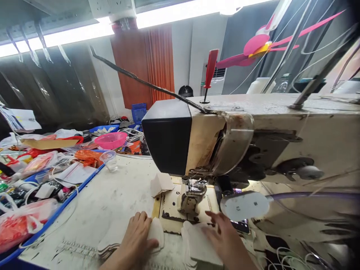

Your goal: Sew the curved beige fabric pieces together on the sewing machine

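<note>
My left hand [137,233] lies at the front of the sewing machine with its fingers curled over a white fabric piece [158,233], the thumb across it. Beneath that hand, more white pieces [108,242] are stacked on the table. To the right, my right hand [221,234] hovers at or touches another stack of white pieces [198,245]; its fingers are parted and slightly bent. Between and beyond the hands stands the presser foot [192,198] of the sewing machine [225,138]. A folded white piece [162,183] rests left of the foot.
A blue-edged bin [84,183] full of bags and scraps runs along the left. A clear plastic cup [109,161] and a pink basket [111,140] stand behind the table. A red-handled screwdriver [210,69] sticks up from the machine; a phone [242,225] lies right of it.
</note>
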Motion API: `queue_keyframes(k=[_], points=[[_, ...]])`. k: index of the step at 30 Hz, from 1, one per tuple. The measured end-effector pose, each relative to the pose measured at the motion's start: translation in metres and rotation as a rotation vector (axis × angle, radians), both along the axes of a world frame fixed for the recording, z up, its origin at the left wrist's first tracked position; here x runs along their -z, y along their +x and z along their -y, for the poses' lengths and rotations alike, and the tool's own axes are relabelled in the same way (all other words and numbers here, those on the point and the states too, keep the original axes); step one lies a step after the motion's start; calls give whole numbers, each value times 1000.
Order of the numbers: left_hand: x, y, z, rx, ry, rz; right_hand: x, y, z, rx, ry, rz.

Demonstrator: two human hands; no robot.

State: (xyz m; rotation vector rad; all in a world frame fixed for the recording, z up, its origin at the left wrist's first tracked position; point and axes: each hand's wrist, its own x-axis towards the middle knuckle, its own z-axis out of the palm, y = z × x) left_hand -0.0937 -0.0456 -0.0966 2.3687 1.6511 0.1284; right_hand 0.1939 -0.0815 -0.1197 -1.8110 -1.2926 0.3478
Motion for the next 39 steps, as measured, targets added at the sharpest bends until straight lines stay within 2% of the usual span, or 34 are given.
queue_keyframes(k=[2,5,11,16,18,24,29,33,37,39], points=[[6,-1,9,2,22,-1,13,4,24,-130,-142,97],[7,-1,11,37,69,-3,24,6,40,-142,-250,143],[6,0,12,58,126,35,24,2,39,-111,-252,135],[14,-4,10,166,273,120,22,1,40,-105,-275,107],[14,-7,6,163,238,158,19,1,39,-109,-311,75],[-7,-15,-13,119,-63,213,14,2,33,-105,-270,33],[-16,-17,-19,177,-175,198,18,-5,33,-99,-131,51],[-23,-17,-21,174,-198,163,14,-7,36,-181,-41,30],[-49,7,-7,128,-155,279,-4,-12,42,-263,13,-16],[-61,33,7,217,-78,403,-18,-19,45,-280,34,-35]])
